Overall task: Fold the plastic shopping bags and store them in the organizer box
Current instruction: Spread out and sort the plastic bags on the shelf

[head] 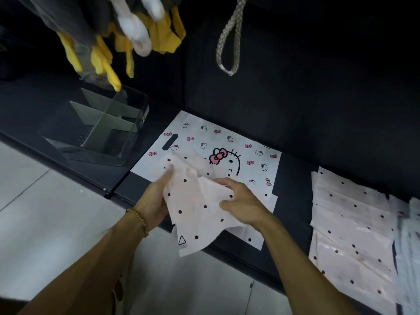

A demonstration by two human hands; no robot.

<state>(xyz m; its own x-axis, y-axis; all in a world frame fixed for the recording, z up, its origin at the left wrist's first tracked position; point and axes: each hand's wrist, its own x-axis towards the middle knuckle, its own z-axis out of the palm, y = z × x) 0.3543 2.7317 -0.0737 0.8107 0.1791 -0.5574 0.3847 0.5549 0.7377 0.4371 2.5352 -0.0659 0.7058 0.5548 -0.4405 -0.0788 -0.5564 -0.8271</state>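
Observation:
A pale pink plastic bag with dark dots [195,210] is held crumpled above the front edge of a black surface. My left hand [156,198] grips its left side, thumb pointing up along the plastic. My right hand [241,203] pinches its right side with curled fingers. Under it lies a flat white bag printed with a cartoon cat and pink bows [227,144]. A clear organizer box [134,133] with grey dividers stands at the left on the same surface; its compartments look empty.
A stack of several flat pink dotted bags [350,223] lies at the right. Yellow and white items [141,37] hang above the box. A braided rope loop [229,42] hangs at top centre. Pale floor tiles [45,212] show below the surface edge.

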